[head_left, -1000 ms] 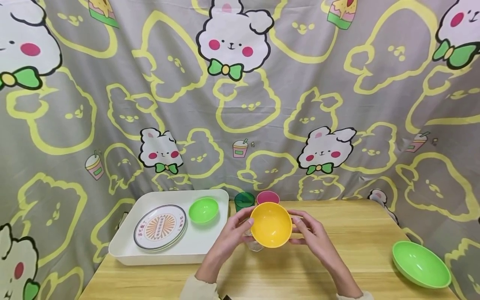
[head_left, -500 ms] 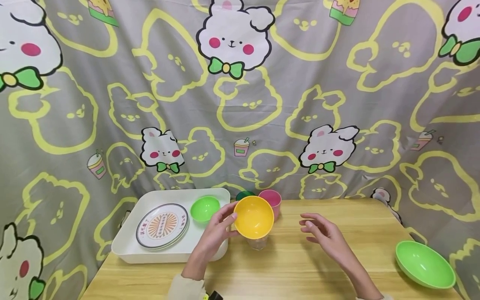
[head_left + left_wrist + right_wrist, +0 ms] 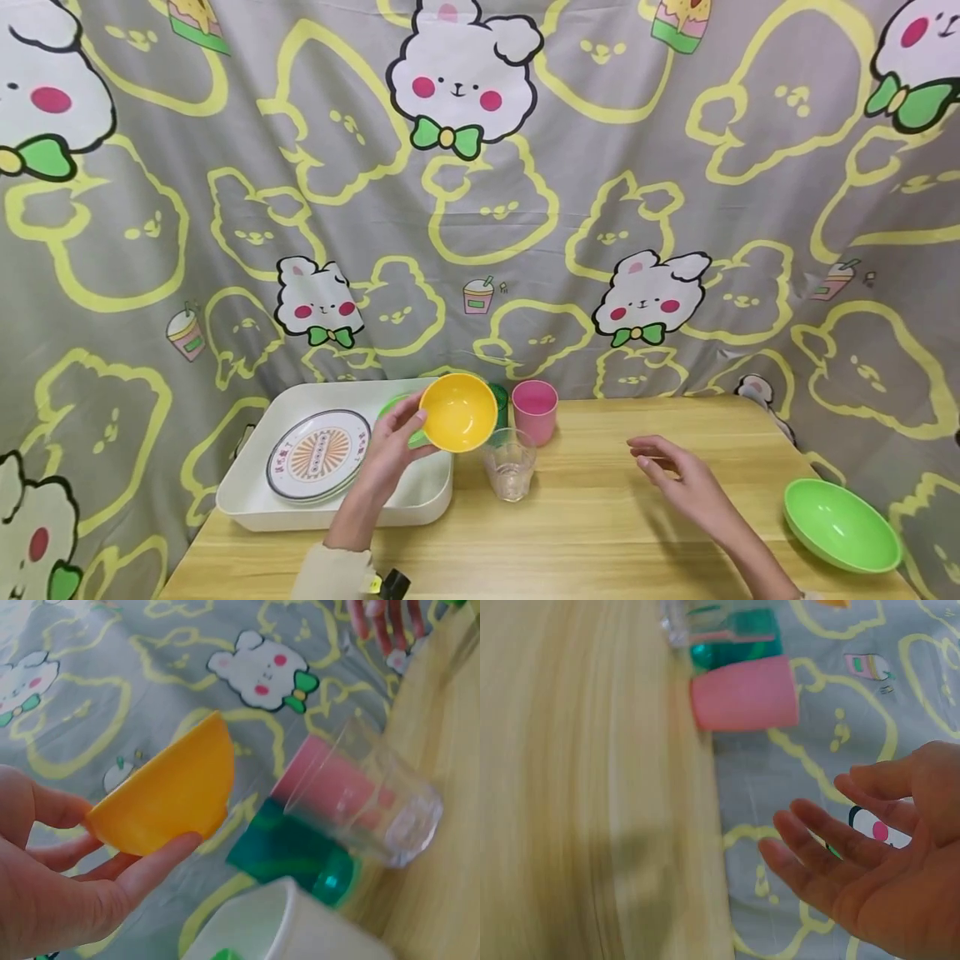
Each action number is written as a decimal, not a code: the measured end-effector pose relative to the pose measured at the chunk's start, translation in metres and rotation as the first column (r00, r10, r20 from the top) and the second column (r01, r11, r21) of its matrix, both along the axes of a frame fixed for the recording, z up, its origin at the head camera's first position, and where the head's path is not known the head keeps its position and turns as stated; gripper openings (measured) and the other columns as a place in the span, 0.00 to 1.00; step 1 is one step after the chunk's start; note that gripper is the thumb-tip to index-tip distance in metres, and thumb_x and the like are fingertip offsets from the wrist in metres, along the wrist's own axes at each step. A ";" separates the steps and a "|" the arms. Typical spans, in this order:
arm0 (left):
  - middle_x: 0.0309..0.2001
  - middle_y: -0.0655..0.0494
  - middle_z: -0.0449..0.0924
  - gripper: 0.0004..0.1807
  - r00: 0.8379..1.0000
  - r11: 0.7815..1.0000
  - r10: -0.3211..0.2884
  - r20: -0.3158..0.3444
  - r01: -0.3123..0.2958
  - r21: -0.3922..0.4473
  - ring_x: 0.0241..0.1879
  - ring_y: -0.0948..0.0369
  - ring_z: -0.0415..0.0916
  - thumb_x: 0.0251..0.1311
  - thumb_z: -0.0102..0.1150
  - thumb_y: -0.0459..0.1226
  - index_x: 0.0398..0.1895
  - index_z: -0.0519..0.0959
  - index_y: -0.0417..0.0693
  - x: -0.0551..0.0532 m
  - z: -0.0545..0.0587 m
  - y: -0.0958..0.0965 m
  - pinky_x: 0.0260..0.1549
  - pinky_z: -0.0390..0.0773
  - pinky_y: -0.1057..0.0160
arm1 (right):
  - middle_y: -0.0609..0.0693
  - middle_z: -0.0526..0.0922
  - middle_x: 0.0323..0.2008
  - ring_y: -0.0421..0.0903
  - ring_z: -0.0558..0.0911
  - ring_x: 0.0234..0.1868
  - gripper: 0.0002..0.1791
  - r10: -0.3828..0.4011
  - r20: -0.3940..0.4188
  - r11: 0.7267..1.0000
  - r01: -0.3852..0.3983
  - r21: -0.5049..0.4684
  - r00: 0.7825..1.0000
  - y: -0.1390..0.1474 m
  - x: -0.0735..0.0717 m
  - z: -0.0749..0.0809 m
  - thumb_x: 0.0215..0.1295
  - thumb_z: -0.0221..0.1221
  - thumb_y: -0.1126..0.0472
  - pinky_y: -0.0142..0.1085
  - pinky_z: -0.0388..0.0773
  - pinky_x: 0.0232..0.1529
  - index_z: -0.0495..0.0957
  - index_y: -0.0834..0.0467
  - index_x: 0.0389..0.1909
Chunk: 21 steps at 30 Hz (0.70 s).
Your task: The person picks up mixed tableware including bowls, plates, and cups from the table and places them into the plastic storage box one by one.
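My left hand [image 3: 392,446] pinches the rim of a small yellow bowl [image 3: 459,412], held in the air at the right end of the white tray. In the left wrist view the thumb lies along the outside of the yellow bowl [image 3: 176,791], with the fingers at its rim. Behind it, partly hidden in the head view, is a small green bowl [image 3: 417,437] in the tray. My right hand [image 3: 686,479] hovers over the right half of the table, fingers loosely bent, holding nothing; the right wrist view shows the same bare right hand [image 3: 877,862].
The white tray [image 3: 247,510] bears stacked patterned plates [image 3: 318,454]. Right of it stand a clear glass [image 3: 512,471], a dark green cup [image 3: 500,407] and a pink cup [image 3: 536,414]. A larger green bowl [image 3: 842,525] sits at the table's right edge; a curtain [image 3: 510,342] hangs behind.
Both hands held the yellow bowl at first. The right hand has let go and moved right; the left hand has carried the bowl left to the tray, uncovering the clear glass.
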State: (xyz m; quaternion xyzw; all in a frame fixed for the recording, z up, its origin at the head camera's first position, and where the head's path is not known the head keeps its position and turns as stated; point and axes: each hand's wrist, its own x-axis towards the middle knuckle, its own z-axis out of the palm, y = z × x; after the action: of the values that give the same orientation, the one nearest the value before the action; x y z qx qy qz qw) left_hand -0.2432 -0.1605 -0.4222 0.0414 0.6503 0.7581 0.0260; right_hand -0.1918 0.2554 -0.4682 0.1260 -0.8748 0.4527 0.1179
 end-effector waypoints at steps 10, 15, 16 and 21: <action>0.70 0.38 0.64 0.24 0.995 0.990 0.096 0.026 -0.093 -0.108 0.60 0.50 0.71 0.80 0.45 0.32 0.76 0.63 0.37 -0.005 0.006 -0.038 0.47 0.87 0.51 | 0.59 0.86 0.50 0.60 0.84 0.50 0.11 -0.007 -0.030 0.984 0.012 0.177 1.000 0.028 -0.003 -0.006 0.71 0.62 0.69 0.47 0.87 0.44 0.82 0.61 0.52; 0.71 0.37 0.62 0.25 0.995 0.987 0.096 0.034 -0.090 -0.130 0.63 0.45 0.68 0.80 0.42 0.32 0.77 0.59 0.38 -0.009 0.005 -0.047 0.49 0.86 0.50 | 0.56 0.87 0.48 0.61 0.84 0.48 0.14 0.001 -0.100 0.958 0.028 0.285 0.995 0.047 -0.003 -0.007 0.65 0.66 0.71 0.51 0.86 0.41 0.83 0.60 0.50; 0.71 0.37 0.61 0.25 0.995 0.987 0.094 0.036 -0.089 -0.134 0.64 0.45 0.67 0.81 0.41 0.32 0.77 0.59 0.38 -0.009 0.005 -0.048 0.49 0.86 0.50 | 0.56 0.87 0.48 0.61 0.84 0.48 0.14 -0.002 -0.114 0.951 0.038 0.308 0.993 0.052 -0.003 -0.007 0.64 0.66 0.72 0.51 0.85 0.40 0.84 0.59 0.50; 0.71 0.36 0.62 0.25 0.992 0.975 0.122 0.034 -0.114 -0.192 0.61 0.45 0.70 0.81 0.41 0.32 0.77 0.60 0.38 -0.014 0.002 -0.053 0.47 0.87 0.53 | 0.57 0.87 0.48 0.63 0.84 0.48 0.15 -0.006 -0.139 0.924 0.059 0.377 0.990 0.077 -0.003 -0.006 0.62 0.68 0.71 0.54 0.83 0.43 0.84 0.59 0.49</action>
State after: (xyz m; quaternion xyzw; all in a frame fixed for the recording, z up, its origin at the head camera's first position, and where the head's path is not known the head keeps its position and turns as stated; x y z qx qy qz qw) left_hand -0.2571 -0.2134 -0.4199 -0.0172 0.7201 0.6936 -0.0005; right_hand -0.1945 0.3323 -0.4744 0.1622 -0.9379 0.2630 0.1577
